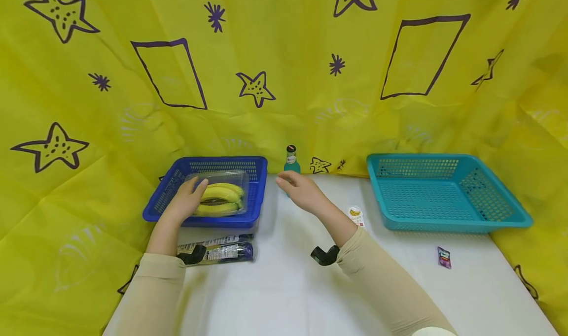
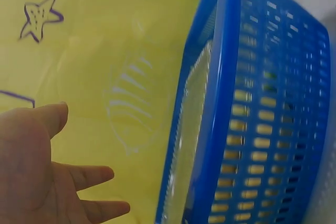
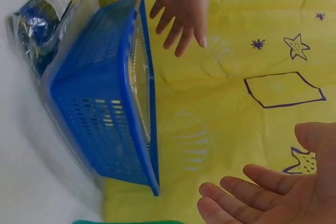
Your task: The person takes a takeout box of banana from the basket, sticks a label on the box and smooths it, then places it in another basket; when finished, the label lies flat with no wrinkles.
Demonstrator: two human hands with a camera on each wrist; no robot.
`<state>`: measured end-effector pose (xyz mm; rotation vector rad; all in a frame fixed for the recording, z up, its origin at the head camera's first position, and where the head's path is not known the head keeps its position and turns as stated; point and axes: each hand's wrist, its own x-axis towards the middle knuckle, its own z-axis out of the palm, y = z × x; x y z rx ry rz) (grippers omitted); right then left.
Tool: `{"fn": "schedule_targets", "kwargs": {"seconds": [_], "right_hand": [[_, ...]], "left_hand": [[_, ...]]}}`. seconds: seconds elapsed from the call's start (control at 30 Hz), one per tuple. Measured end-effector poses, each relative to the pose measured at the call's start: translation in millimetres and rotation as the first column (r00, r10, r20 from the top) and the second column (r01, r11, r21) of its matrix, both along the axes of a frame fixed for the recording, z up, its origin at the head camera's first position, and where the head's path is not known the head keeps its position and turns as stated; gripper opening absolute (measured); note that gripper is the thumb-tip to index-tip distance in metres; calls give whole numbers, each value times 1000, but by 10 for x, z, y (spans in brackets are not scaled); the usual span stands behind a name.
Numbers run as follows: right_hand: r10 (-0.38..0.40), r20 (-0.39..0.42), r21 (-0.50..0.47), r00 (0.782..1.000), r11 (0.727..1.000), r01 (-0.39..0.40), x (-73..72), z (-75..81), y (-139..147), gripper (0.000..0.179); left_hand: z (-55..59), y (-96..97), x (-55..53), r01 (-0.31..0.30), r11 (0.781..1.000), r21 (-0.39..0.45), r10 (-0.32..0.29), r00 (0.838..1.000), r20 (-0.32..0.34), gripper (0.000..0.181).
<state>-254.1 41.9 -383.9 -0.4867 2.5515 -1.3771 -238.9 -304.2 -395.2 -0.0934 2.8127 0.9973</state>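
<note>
Banana box (image 1: 222, 194) sits in the blue basket (image 1: 230, 221), below & slightly R of yr L hand (image 1: 184, 203), w/ a gap btwn per the wrist cams. L grip's spread. Yr R hand (image 1: 306, 190) hovers R of that basket, near the bottle (image 1: 291, 165), fingers apart & slightly bent, so R grip's spread too. Both yr forearms reach fwd, sleeves short of the wrists. White worktop (image 1: 275, 296) carries wrapped packs (image 1: 228, 252) in front of the blue basket, plus a card (image 1: 356, 215), purple pkt (image 1: 443, 257) & teal basket (image 1: 457, 222) on R. Yellow star-print curtain (image 1: 284, 40) hangs behind.
</note>
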Motion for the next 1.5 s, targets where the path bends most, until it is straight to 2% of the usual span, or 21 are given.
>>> {"fn": "schedule_targets", "kwargs": {"seconds": [0.27, 0.4, 0.5, 0.63, 0.77, 1.0, 1.17, 1.27, 1.5], "right_hand": [[33, 50, 16, 998, 999, -34, -173, 34, -348, 58], [74, 110, 5, 991, 997, -75, -228, 35, -520, 58], [105, 145, -4, 984, 994, -105, -273, 19, -661, 60], [106, 231, -79, 967, 993, -90, -347, -13, -831, 62], [81, 339, -196, 937, 981, -13, -392, -35, -975, 65], [62, 469, -349, 881, 929, 121, -452, -123, -1144, 65], [70, 536, -408, 841, 894, 186, -489, -178, -1231, 65], [69, 561, -434, 825, 873, 222, -513, -196, -1282, 64], [42, 622, -496, 782, 794, 352, -586, -255, -1385, 65]], "left_hand": [[-25, -233, -130, -30, 998, 58, 27, 998, 55, 94], [-22, -307, -141, -60, 993, 102, 52, 996, 77, 94], [-1, -354, -130, -74, 992, 103, 66, 994, 87, 93], [10, -424, -154, -88, 991, 100, 77, 991, 114, 96], [-27, -501, -193, -109, 985, 134, 89, 985, 145, 99], [-130, -550, -252, -139, 975, 176, 103, 975, 198, 96], [-168, -578, -283, -140, 974, 178, 99, 970, 221, 101], [-177, -603, -301, -145, 973, 183, 99, 967, 236, 99], [-219, -631, -389, -189, 965, 183, 131, 948, 290, 97]]}}
